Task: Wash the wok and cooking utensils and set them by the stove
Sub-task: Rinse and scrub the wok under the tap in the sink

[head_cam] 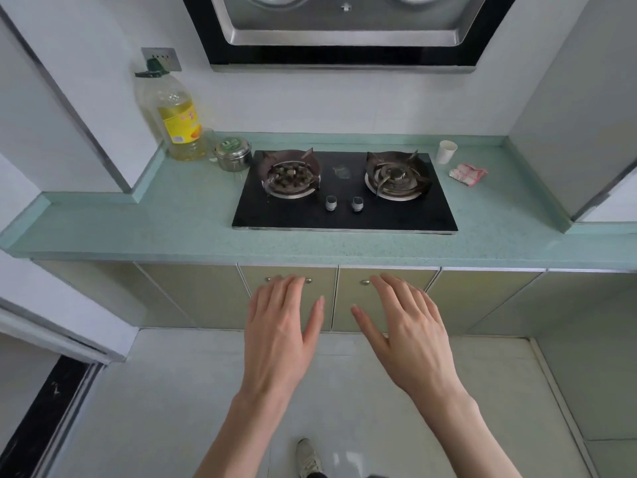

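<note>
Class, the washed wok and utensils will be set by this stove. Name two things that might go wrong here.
1. The paper cup and crumpled packet lie right of the stove; wet cookware may knock or soak them.
2. The oil bottle and steel canister crowd the left side and might get bumped.

— How are the hands now?
— The left hand (281, 327) and the right hand (408, 331) are both stretched forward, palms down, side by side but apart.
— And the fingers?
— Straight and relaxed, thumbs pointing inward. They hold nothing.
</note>
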### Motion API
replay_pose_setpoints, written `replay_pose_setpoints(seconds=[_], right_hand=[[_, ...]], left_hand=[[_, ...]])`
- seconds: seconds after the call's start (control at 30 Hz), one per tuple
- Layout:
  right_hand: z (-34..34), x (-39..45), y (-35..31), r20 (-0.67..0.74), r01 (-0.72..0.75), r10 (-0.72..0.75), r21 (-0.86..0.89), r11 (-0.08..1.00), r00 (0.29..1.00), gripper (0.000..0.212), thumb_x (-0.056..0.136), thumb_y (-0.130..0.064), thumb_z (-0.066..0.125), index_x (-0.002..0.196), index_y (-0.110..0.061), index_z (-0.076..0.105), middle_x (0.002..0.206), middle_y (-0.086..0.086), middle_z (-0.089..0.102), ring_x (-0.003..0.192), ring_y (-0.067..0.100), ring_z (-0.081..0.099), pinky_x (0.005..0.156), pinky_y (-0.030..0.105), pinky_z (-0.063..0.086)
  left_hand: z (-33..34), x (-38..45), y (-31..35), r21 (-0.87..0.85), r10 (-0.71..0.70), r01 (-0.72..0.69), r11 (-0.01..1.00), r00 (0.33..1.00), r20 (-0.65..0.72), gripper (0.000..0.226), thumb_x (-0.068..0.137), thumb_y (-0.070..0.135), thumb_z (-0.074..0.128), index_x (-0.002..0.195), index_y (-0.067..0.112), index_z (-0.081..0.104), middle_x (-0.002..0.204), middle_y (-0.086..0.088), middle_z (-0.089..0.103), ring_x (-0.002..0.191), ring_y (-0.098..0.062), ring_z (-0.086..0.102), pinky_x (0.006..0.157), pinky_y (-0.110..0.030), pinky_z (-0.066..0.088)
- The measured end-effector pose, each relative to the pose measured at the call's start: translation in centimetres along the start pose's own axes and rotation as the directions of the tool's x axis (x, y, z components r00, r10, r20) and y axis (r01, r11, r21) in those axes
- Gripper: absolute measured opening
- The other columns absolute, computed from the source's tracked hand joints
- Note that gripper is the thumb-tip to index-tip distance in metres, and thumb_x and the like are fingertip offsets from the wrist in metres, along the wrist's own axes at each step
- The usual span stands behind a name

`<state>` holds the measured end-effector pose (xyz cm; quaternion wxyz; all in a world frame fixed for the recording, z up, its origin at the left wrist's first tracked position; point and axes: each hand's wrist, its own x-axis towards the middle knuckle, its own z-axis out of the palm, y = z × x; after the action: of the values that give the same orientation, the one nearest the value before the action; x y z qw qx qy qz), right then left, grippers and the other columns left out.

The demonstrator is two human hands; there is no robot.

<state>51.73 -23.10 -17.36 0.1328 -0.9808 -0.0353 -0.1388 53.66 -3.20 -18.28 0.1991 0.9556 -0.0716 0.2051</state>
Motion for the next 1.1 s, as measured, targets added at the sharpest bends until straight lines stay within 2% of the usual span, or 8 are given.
replay_pose_setpoints(seconds=[0.23,0.6,0.7,0.8,0.9,0.97,1.0,1.1], right_hand=[[7.0,3.7,2.5,0.029,-0.077,0.078,-0.03,0.997,0.997,0.061,0.102,-0.061,0.037,0.137,-0.016,0.059,0.138,0.001,0.062,0.128,0.025,0.058,0.112,0.041,0.041],[18.7,7.9,7.9,0.194,-0.114,0.124,-0.066,0.991,0.973,0.063,0.102,-0.064,0.033,0.14,-0.018,0.054,0.136,-0.001,0.062,0.124,0.025,0.059,0.108,0.039,0.042],[21.7,8.9,8.8,0.257,-0.142,0.144,-0.028,0.989,0.956,0.066,0.101,-0.067,0.029,0.142,-0.02,0.05,0.138,-0.002,0.06,0.127,0.025,0.057,0.107,0.039,0.043],[24.3,10.2,9.1,0.372,-0.265,0.213,0.094,0.96,0.903,0.066,0.102,-0.068,0.031,0.148,-0.024,0.045,0.145,-0.004,0.055,0.132,0.023,0.053,0.105,0.04,0.043],[26.7,11.8,9.3,0.498,-0.491,0.309,0.289,0.822,0.81,0.065,0.1,-0.067,0.037,0.146,-0.022,0.049,0.144,-0.004,0.057,0.13,0.021,0.055,0.101,0.037,0.046],[28.2,13.3,9.2,0.591,-0.659,0.353,0.452,0.601,0.726,0.058,0.103,-0.061,0.04,0.131,-0.013,0.06,0.119,0.0,0.068,0.113,0.022,0.062,0.092,0.035,0.047],[28.9,14.2,9.2,0.63,-0.723,0.369,0.516,0.459,0.684,0.055,0.104,-0.056,0.043,0.123,-0.008,0.062,0.107,0.005,0.069,0.103,0.026,0.064,0.091,0.036,0.05],[30.8,16.8,9.6,0.727,-0.818,0.426,0.573,0.058,0.539,0.031,0.106,-0.041,0.051,0.116,-0.014,0.064,0.121,0.004,0.07,0.11,0.02,0.068,0.105,0.043,0.052]], left_hand=[[7.8,3.2,-3.7,-0.011,0.01,-0.01,1.0,0.997,0.074,0.046,0.102,0.045,0.046,0.129,0.011,0.061,0.127,-0.003,0.064,0.124,-0.026,0.056,0.107,-0.044,0.043],[22.0,5.9,-8.6,-0.013,-0.051,0.054,0.998,0.982,0.181,0.045,0.103,0.043,0.041,0.13,0.011,0.059,0.124,-0.003,0.064,0.123,-0.025,0.055,0.104,-0.041,0.044],[25.2,6.1,-9.2,-0.049,-0.121,0.134,0.99,0.969,0.216,0.044,0.102,0.044,0.042,0.129,0.013,0.058,0.122,-0.002,0.065,0.119,-0.024,0.055,0.1,-0.039,0.045],[28.3,6.3,-8.9,-0.15,-0.263,0.32,0.936,0.914,0.309,0.042,0.101,0.044,0.047,0.132,0.018,0.057,0.126,0.004,0.065,0.121,-0.021,0.053,0.097,-0.04,0.048],[31.4,7.1,-8.6,-0.31,-0.355,0.498,0.81,0.837,0.417,0.033,0.102,0.034,0.05,0.131,0.021,0.059,0.128,0.007,0.064,0.123,-0.016,0.054,0.102,-0.036,0.046],[32.9,8.3,-8.1,-0.404,-0.426,0.632,0.661,0.76,0.492,0.031,0.101,0.025,0.051,0.13,0.019,0.061,0.127,0.006,0.066,0.121,-0.013,0.058,0.104,-0.034,0.046],[33.6,9.1,-7.8,-0.436,-0.474,0.711,0.552,0.697,0.538,0.031,0.1,0.021,0.052,0.13,0.019,0.062,0.126,0.005,0.067,0.118,-0.013,0.06,0.101,-0.031,0.047],[34.9,11.9,-7.1,-0.48,-0.62,0.872,0.096,0.43,0.656,0.032,0.098,0.007,0.053,0.125,0.019,0.063,0.116,0.003,0.07,0.105,-0.014,0.064,0.093,-0.028,0.049]])
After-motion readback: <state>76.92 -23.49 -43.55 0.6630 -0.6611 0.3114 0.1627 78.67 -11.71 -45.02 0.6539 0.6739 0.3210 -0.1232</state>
